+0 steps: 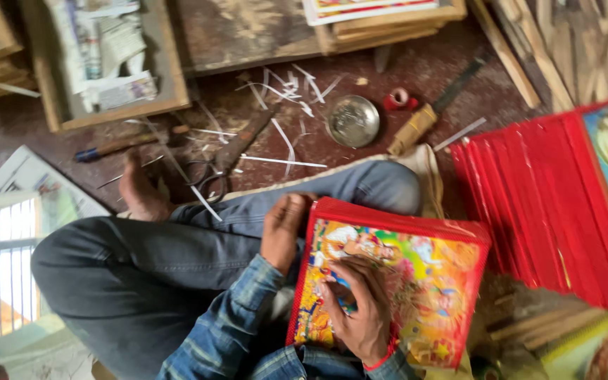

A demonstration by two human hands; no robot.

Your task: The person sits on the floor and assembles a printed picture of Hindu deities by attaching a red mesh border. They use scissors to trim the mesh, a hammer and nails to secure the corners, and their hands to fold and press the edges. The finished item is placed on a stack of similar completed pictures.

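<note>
- Square picture w/ bright red frame point(402, 281): print mostly orange/yellow w/ painted figures, glossy, red edging along top & left side; lies tilted on person's lap, over blue jeans point(177, 267).
- Left hand point(284, 229): fingers curled round frame's top-left corner, gripping it.
- Right hand point(364, 309): flat on the print, fingers spread, pressing; grips nothing.
- Stack of similar red frames point(543, 204) just to the right on floor.
- Round metal dish point(352, 121), scissors point(212, 179), paper strips on reddish floor point(416, 70) beyond the knees.
</note>
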